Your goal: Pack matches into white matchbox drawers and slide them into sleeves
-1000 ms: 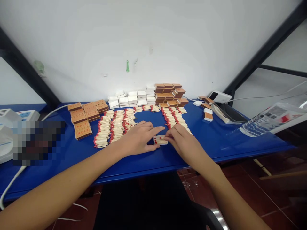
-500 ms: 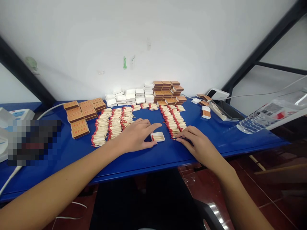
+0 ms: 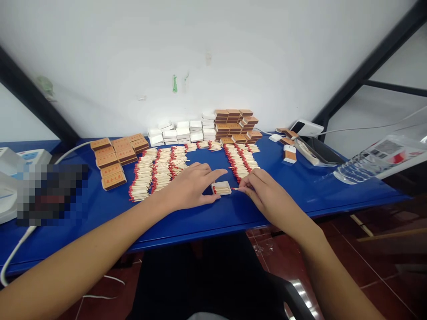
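A small white matchbox tray (image 3: 221, 188) with a few red-tipped matches lying in it rests on the blue table. My left hand (image 3: 192, 186) is at its left end, thumb and forefinger spread; the thumb lies by the near edge, and whether it touches cannot be made out. To the right of the tray, my right hand (image 3: 262, 191) is closed in a pinch on a match (image 3: 235, 189), whose red head points at the tray. Just beyond this hand lie rows of loose matches (image 3: 238, 161), partly hidden by the fingers. More match rows (image 3: 160, 171) spread behind my left hand.
White trays (image 3: 182, 132) and brown matchbox sleeves (image 3: 233, 126) are stacked along the wall. Orange matchboxes (image 3: 113, 175) lie at the left, near a power strip (image 3: 33, 156). At the right are a loose matchbox (image 3: 290, 155), a white device (image 3: 305, 128) and a plastic bottle (image 3: 376, 158).
My right hand has come away from the near end of the match rows and shifted left towards the tray, with a match pinched in it. The left hand stays in place.
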Tool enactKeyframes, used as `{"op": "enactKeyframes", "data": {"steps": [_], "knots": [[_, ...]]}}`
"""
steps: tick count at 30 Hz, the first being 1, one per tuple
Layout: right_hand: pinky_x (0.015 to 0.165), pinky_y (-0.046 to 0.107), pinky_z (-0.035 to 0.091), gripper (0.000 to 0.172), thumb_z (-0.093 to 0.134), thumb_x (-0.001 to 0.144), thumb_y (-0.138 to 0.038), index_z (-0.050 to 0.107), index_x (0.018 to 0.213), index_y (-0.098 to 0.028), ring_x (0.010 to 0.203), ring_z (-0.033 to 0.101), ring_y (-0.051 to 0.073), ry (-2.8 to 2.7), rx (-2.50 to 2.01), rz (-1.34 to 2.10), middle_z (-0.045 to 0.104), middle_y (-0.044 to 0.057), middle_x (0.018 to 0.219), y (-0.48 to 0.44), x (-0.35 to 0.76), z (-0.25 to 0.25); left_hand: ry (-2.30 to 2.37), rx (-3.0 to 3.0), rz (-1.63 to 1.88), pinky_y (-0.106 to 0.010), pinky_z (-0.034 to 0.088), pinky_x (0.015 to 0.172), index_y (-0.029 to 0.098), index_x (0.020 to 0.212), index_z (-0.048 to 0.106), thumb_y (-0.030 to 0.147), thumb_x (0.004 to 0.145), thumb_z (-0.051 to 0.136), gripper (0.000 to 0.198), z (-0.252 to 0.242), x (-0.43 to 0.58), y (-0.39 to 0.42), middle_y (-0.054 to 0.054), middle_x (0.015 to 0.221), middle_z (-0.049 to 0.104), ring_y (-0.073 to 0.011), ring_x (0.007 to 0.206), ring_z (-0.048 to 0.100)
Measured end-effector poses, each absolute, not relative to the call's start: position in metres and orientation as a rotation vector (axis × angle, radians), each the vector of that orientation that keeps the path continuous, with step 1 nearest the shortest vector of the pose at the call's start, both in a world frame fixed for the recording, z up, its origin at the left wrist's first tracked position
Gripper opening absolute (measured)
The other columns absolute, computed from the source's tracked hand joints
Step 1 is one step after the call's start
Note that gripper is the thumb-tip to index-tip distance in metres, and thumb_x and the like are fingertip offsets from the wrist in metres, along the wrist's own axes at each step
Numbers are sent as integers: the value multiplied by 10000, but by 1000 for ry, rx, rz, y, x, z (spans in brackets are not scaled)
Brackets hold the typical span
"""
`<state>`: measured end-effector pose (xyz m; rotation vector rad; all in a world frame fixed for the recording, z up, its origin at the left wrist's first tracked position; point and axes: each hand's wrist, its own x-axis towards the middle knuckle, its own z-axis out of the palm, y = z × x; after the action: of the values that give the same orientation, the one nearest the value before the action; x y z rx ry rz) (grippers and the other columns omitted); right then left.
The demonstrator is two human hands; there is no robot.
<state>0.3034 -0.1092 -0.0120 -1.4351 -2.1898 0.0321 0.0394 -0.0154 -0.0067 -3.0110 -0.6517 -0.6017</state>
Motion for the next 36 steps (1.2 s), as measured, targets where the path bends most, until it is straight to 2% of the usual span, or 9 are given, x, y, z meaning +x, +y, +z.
{"op": "enactKeyframes", "data": {"steps": [7, 16, 23, 36], "knots": [[865, 439, 556, 143, 560, 1121, -265, 646, 1017, -218, 1013, 660, 311, -2307, -1408, -210, 675, 125, 1038, -93, 268, -12, -632, -2998, -603, -405, 516, 996, 163, 1508, 586, 378, 1020, 750, 557, -6, 41, -18, -96, 1100, 727, -281, 1068, 690], [910, 451, 553, 136, 576, 1116, -270, 705, 1089, -232, 993, 652, 279, -2140, -1464, -135, 664, 94, 1047, -113, 334, -23, -648, -3011, -570, -399, 510, 1015, 172, 1556, 556, 387, 1012, 770, 622, -6, 41, -16, -98, 1129, 737, -279, 1086, 690], [910, 469, 558, 141, 582, 1103, -254, 722, 1087, -243, 1004, 636, 293, -2170, -1457, -99, 675, 96, 1030, -111, 335, -29, -642, -3018, -594, -403, 516, 1009, 161, 1553, 561, 388, 1006, 781, 633, -7, 39, -13, -104, 1123, 724, -285, 1088, 685], [920, 469, 529, 194, 510, 1139, -317, 611, 988, -249, 995, 609, 292, -2228, -1511, -56, 659, 101, 1055, -111, 337, -29, -661, -3029, -577, -416, 517, 1022, 173, 1551, 565, 407, 1013, 766, 620, -7, 39, -14, -110, 1140, 725, -290, 1099, 687]]}}
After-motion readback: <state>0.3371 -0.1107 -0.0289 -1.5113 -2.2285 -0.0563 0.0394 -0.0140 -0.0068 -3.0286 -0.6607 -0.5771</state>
